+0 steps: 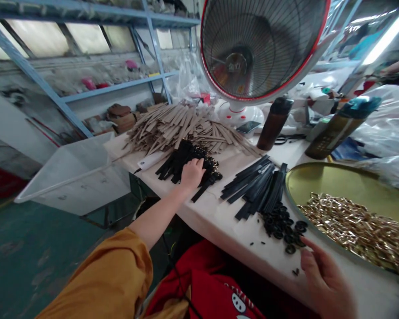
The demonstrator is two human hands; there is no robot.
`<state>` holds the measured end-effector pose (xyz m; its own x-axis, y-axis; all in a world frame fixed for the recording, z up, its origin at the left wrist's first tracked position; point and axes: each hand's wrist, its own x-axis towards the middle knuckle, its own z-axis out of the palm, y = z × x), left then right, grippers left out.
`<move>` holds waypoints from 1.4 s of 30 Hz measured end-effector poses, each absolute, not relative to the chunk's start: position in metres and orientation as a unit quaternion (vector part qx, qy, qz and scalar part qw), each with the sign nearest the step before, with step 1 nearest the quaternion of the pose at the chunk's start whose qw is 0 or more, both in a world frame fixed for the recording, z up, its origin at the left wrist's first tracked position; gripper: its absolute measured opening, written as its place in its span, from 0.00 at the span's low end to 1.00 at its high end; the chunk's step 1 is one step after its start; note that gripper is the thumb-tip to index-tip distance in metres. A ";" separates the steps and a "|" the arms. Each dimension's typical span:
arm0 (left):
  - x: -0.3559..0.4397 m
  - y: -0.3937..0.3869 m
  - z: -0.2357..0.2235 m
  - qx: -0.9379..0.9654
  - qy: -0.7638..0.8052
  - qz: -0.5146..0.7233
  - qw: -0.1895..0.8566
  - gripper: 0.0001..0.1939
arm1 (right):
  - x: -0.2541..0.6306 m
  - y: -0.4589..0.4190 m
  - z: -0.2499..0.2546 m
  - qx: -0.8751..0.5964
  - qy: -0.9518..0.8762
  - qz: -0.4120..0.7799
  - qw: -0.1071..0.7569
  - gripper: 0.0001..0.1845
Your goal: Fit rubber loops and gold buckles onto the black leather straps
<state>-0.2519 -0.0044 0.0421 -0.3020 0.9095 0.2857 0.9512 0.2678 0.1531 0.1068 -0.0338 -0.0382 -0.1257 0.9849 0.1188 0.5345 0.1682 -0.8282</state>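
My left hand (192,173) rests on a heap of black straps (173,165) with small gold-coloured metal parts at its right side. Its fingers are bent together; the fingertips, and whatever they may hold, are hidden. One strap (202,191) sticks out toward the table's front edge beside that hand. Low on the right, my right hand (326,277) is slightly blurred, its index finger stretched toward a cluster of small black rings (282,226) and the thumb apart from it. Nothing shows between those fingers. Flat black strips (257,184) lie fanned out behind the rings.
A gold-coloured round tray (332,173) holds many small metal pieces (355,226) at right. Behind are beige strips (179,126), a large fan (262,48), a phone (248,127), a dark bottle (275,124) and another bottle (341,128). A white bin (76,177) stands left.
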 end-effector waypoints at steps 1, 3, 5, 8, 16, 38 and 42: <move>-0.260 0.001 0.039 -0.584 -0.795 -0.145 0.078 0.18 | 0.111 -0.033 -0.040 -0.581 -0.675 0.295 0.346 0.27; -0.271 0.009 0.031 -0.585 -0.795 -0.135 0.080 0.15 | 0.118 -0.032 -0.043 -0.607 -0.671 0.262 0.337 0.27; -0.274 0.010 0.027 -0.588 -0.795 -0.127 0.079 0.12 | 0.121 -0.030 -0.047 -0.609 -0.673 0.251 0.337 0.28; -0.259 0.005 0.028 -0.595 -0.788 -0.132 0.091 0.14 | 0.119 -0.029 -0.051 -0.605 -0.673 0.243 0.349 0.27; -0.143 -0.011 0.013 -0.728 -0.677 -0.078 -0.072 0.13 | 0.115 -0.030 -0.048 -0.595 -0.688 0.220 0.353 0.21; -0.120 -0.092 0.068 -0.331 -0.566 -0.555 -0.512 0.07 | 0.125 -0.023 -0.043 -0.560 -0.683 0.249 0.397 0.18; -0.095 -0.116 0.019 -0.187 -0.537 -0.371 -0.734 0.06 | 0.143 -0.002 -0.035 -0.578 -0.691 0.174 0.398 0.18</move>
